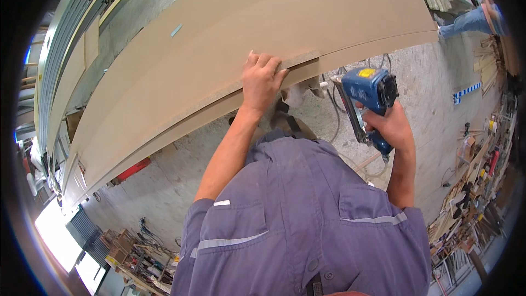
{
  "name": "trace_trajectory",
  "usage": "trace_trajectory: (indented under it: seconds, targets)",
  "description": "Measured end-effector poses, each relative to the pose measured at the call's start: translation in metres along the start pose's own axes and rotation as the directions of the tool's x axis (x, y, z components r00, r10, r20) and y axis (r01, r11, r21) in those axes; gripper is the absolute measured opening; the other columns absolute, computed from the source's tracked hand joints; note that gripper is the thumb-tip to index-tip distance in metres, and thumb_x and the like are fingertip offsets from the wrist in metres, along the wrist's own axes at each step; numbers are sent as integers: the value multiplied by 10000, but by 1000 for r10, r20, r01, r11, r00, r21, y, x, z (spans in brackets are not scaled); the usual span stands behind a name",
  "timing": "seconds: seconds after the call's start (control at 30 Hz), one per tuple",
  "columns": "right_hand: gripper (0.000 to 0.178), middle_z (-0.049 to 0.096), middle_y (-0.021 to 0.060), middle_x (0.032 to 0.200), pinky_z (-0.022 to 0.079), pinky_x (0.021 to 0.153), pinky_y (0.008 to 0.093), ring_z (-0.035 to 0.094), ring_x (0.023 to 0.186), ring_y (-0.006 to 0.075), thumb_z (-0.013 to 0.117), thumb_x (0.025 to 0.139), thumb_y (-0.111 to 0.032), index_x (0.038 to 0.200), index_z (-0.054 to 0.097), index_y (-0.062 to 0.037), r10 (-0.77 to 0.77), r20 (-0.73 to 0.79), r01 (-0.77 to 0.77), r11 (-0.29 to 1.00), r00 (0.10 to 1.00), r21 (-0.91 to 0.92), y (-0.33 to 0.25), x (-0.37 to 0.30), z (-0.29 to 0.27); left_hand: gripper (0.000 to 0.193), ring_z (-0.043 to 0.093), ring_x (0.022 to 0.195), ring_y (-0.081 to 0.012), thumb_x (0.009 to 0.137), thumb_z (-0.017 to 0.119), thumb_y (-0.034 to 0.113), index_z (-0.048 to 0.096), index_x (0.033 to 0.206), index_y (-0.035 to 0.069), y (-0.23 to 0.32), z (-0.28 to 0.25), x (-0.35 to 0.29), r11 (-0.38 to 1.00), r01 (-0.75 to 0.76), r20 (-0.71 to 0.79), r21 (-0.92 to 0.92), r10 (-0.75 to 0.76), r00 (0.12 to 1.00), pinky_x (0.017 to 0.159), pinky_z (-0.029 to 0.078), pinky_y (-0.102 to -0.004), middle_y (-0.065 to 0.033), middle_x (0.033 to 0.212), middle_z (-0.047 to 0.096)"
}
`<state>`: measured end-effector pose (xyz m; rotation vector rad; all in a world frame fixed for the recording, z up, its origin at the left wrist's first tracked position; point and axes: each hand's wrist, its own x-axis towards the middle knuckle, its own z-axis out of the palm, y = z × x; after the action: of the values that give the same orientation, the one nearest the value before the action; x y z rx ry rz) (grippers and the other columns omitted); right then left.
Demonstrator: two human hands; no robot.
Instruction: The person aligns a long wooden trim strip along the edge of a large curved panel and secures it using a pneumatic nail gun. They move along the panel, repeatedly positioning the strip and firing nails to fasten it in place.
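Note:
A large brown board (274,5) lies flat in front of me, with a narrow strip (203,103) standing a little raised along its near edge. My left hand (261,79) is closed over that strip close to its right end, fingers on the far side and thumb toward me. In my right hand (390,126) is a blue pneumatic nail gun (368,90), gripped by its handle. The gun is held off to the right of the board, apart from the strip. A small light-blue piece (176,30) rests on the board toward the left.
Hoses (334,104) lie on the concrete floor (427,77) below the board. Long metal profiles (60,38) are stacked at far left. Another person's blue-clad leg (466,23) shows at far right. Tools and wood offcuts (466,186) line the right side; a cluttered bench (137,263) stands lower left.

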<state>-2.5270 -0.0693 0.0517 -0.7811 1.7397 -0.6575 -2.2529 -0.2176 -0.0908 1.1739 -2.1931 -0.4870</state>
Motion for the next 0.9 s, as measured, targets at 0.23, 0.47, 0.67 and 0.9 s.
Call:
trace_trajectory:
  seconds: [0.23,0.47,0.67,0.9]
  targets:
    - [202,665,28,804,496,563,287,598,603,96,693,852,-68,1039,699,8,-71,22,74,985,997,-155,-40,37,20,260,591,1019,-308,761,825,175,713,976,80,-3,1,-1,999,10,-21,-36,-10,1000,1105,447,-523,-37,991,663]
    - [182,666,37,758,495,558,294,595,586,95,732,860,-80,996,672,24,-88,-40,79,978,995,-192,-54,50,36,257,580,1021,-304,752,826,170,704,962,85,-3,-2,0,999,3,-22,-43,-4,1000,1112,448,-510,-43,981,648]
    - [199,694,36,794,481,540,283,593,575,89,749,859,-82,1014,692,29,-75,-47,65,979,996,-193,-46,56,38,251,597,1020,-309,784,815,177,717,997,89,-4,-3,-1,1000,30,16,-8,-30,999,1115,441,-513,-47,997,678]
    - [219,681,31,784,470,534,286,587,563,103,714,873,-107,1039,712,35,-74,-62,52,952,995,-300,-50,52,40,240,574,1050,-315,769,821,199,693,938,88,-7,3,-5,1000,10,15,15,-10,1000,1135,418,-511,-68,1004,640]
